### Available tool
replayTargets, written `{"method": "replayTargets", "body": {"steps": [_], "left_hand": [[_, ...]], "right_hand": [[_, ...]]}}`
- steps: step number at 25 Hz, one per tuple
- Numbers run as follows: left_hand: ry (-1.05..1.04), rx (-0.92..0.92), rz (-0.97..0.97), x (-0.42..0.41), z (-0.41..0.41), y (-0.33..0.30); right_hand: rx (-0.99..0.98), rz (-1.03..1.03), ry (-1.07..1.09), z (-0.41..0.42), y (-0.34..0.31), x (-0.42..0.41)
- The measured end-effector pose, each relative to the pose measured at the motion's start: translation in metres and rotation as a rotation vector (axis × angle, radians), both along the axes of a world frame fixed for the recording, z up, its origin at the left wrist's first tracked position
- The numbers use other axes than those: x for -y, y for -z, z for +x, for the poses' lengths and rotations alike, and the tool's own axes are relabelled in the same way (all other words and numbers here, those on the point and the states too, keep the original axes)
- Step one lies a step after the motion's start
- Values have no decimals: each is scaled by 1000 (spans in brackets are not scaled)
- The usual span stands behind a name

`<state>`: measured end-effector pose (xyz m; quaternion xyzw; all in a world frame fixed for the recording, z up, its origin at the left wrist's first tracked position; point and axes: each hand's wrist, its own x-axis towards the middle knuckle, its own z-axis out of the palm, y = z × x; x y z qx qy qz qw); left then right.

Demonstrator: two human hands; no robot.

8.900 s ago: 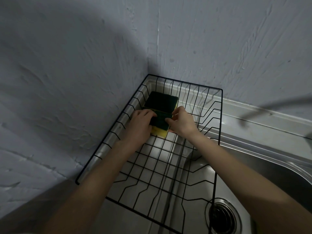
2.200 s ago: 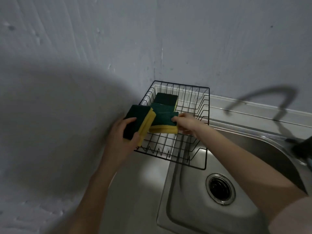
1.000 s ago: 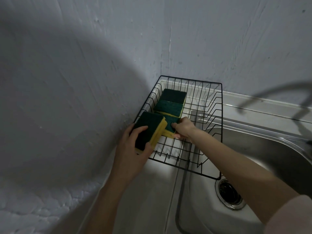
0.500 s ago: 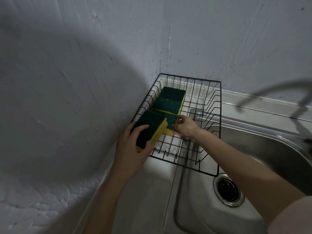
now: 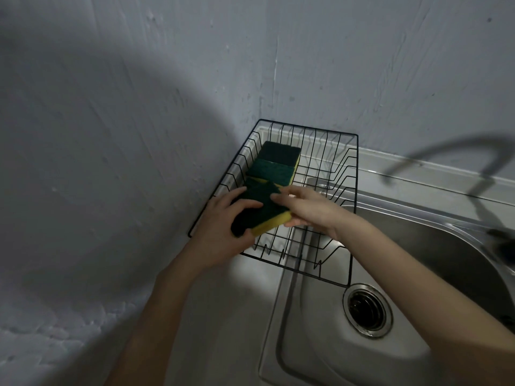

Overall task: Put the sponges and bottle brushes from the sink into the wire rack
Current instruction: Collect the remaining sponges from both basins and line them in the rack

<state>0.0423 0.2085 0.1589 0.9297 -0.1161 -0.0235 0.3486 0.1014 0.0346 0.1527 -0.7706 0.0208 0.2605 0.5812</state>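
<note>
A black wire rack (image 5: 353, 207) sits in the corner, partly over the steel sink (image 5: 434, 240). Two green-and-yellow sponges lie in its far left part: one at the back (image 5: 280, 152), one overlapping in front of it (image 5: 271, 171). Another green-and-yellow sponge (image 5: 260, 211) is held flat over the rack's near left part, green side up. My left hand (image 5: 223, 232) grips its near left end. My right hand (image 5: 306, 208) holds its right end, fingers on top. A further sponge seen earlier beneath it is hidden.
The sink drain (image 5: 367, 310) lies near my right forearm. A dark object (image 5: 501, 242) rests at the sink's right edge. Grey walls close in on the left and behind the rack. The counter (image 5: 217, 316) runs along the left of the sink.
My left hand has carried its sponge rightward over the rack and turned it flat. My right hand has moved onto that sponge's right end.
</note>
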Motion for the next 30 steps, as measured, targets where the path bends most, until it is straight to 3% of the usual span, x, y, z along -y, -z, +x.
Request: {"method": "replayTargets", "body": {"steps": [5, 10, 23, 30], "left_hand": [[-30, 14, 17, 3, 6, 8], [-157, 4, 25, -2, 10, 19], [-36, -208, 284, 6, 20, 32], [-50, -218, 308, 7, 21, 39]], "right_hand": [[-186, 43, 35, -13, 15, 9], [-196, 27, -20, -14, 24, 2], [-50, -278, -66, -6, 49, -15], [76, -465, -66, -7, 56, -17]]}}
